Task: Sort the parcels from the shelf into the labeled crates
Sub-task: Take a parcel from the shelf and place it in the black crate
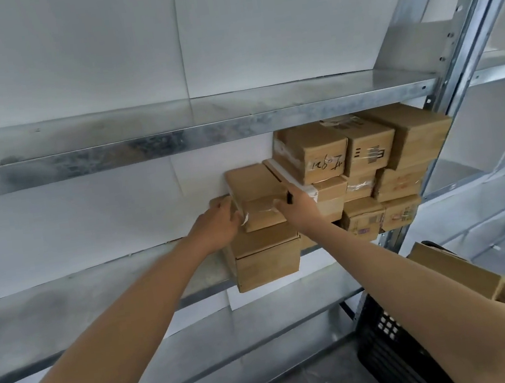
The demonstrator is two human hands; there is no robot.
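The small brown cardboard parcel (262, 217) lies atop a larger brown cardboard box (267, 263) on the grey metal shelf (68, 312); the left hand (217, 226) curls its fingers round the left end; the right hand (300, 209) clasps the right end, thumb on top; stacked brown boxes (366, 160) stand just right; a black plastic crate (391, 353) sits below.

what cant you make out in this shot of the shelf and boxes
All from the head view:
- crate: no label shows; the right forearm and the frame edge cover most of it
- writing on the top box: too blurred to read
- right hand: fingers lost between the small box and the boxes beside it, grip unclear
- whatever lies behind the front stack: hidden by it
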